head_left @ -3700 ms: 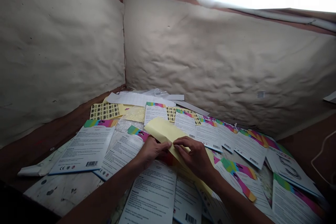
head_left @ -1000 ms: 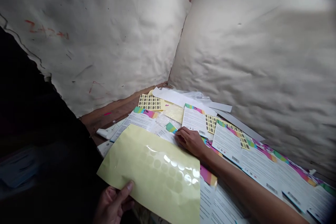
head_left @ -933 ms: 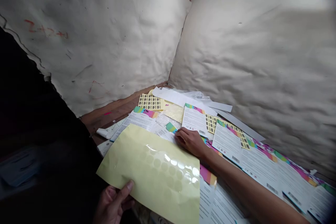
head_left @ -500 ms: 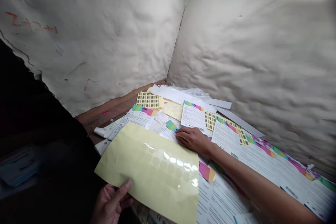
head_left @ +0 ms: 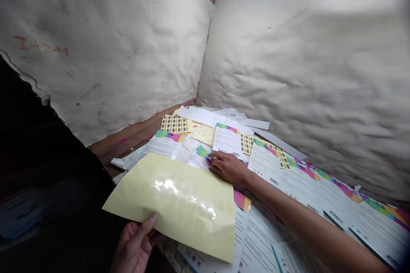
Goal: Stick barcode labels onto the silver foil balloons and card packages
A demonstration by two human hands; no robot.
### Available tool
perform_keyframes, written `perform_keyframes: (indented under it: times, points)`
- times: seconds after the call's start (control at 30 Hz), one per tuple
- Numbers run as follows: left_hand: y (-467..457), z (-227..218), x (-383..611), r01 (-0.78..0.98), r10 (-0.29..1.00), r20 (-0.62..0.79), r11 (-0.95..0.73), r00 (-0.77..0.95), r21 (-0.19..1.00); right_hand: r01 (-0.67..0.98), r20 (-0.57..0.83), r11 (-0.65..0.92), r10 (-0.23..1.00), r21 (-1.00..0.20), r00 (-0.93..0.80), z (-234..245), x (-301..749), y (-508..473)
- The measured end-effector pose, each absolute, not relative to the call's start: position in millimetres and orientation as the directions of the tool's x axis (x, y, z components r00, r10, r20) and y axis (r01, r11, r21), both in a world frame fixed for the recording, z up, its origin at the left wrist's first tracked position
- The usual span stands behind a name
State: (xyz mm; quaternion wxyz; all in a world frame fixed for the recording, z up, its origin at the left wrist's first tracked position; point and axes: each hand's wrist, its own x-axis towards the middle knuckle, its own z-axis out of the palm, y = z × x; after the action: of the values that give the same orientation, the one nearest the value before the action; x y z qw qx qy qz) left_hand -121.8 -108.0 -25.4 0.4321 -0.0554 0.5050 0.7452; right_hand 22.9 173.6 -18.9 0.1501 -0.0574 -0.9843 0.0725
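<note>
My left hand (head_left: 137, 241) is closed on the lower edge of a pale yellow sticker sheet (head_left: 179, 209), thumb on top and fingers underneath. Rows of clear round stickers show by their glare on the sheet, which bows slightly over the printed cards below. Just past its far edge, my right hand (head_left: 229, 167) lies palm down with fingers stretched out, touching a white printed card (head_left: 195, 160) with a green and pink top strip. Nothing shows in that hand, and the sheet lies close to its fingertips.
Overlapping printed cards (head_left: 333, 200) run along the right. Sheets of small black-printed labels (head_left: 176, 124), white paper strips (head_left: 218, 118) and clear plastic (head_left: 192, 143) lie toward the corner. Paper-covered walls (head_left: 288, 59) close off the back and left. The lower left is dark.
The view has shifted, showing more of the wall top. The sticker sheet has tilted a little, moving its glare toward the middle. My right hand stays on the card.
</note>
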Motion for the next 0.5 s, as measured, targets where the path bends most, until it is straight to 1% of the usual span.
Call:
perform_keyframes:
  times: [0.03,0.07,0.1,0.13,0.17,0.2,0.23,0.27,0.3,0.33,0.4,0.43,0.5]
  points:
    - [-106,-23,-119,-0.702,0.597,-0.508,-0.136,-0.621,0.699,0.159,0.332,0.961,0.229,-0.225,-0.915,-15,26,174]
    - [-104,-20,-116,-0.704,0.611,-0.495,-0.150,-0.618,0.694,0.232,0.359,0.915,0.349,-0.330,-0.866,-9,29,173]
    - [-101,-16,-112,-0.703,0.630,-0.476,-0.161,-0.613,0.693,0.290,0.349,0.834,0.477,-0.469,-0.807,-3,34,173]
    - [-97,-11,-109,-0.697,0.654,-0.449,-0.171,-0.609,0.697,0.317,0.290,0.715,0.588,-0.623,-0.755,3,41,172]
    - [-92,-6,-106,-0.686,0.680,-0.413,-0.183,-0.606,0.704,0.318,0.183,0.563,0.659,-0.763,-0.730,10,48,171]
    - [-85,0,-103,-0.672,0.709,-0.372,-0.194,-0.599,0.715,0.304,0.048,0.393,0.675,-0.868,-0.736,17,56,169]
    - [-76,5,-101,-0.656,0.739,-0.327,-0.200,-0.589,0.728,0.292,-0.088,0.221,0.638,-0.931,-0.765,23,64,167]
    - [-65,11,-100,-0.639,0.774,-0.280,-0.201,-0.568,0.743,0.286,-0.199,0.065,0.572,-0.956,-0.796,29,73,165]
    - [-53,17,-100,-0.620,0.809,-0.229,-0.199,-0.541,0.759,0.283,-0.275,-0.060,0.498,-0.957,-0.823,34,82,162]
    - [-39,22,-100,-0.599,0.844,-0.177,-0.197,-0.506,0.777,0.276,-0.314,-0.151,0.433,-0.949,-0.845,40,90,159]
    - [-8,31,-102,-0.557,0.909,-0.055,-0.205,-0.414,0.805,0.232,-0.314,-0.253,0.361,-0.939,-0.878,50,103,155]
    - [8,35,-103,-0.540,0.933,-0.001,-0.207,-0.360,0.816,0.195,-0.289,-0.274,0.364,-0.942,-0.885,55,109,154]
    - [39,40,-104,-0.535,0.968,0.045,-0.175,-0.247,0.826,0.113,-0.229,-0.273,0.441,-0.955,-0.868,64,118,159]
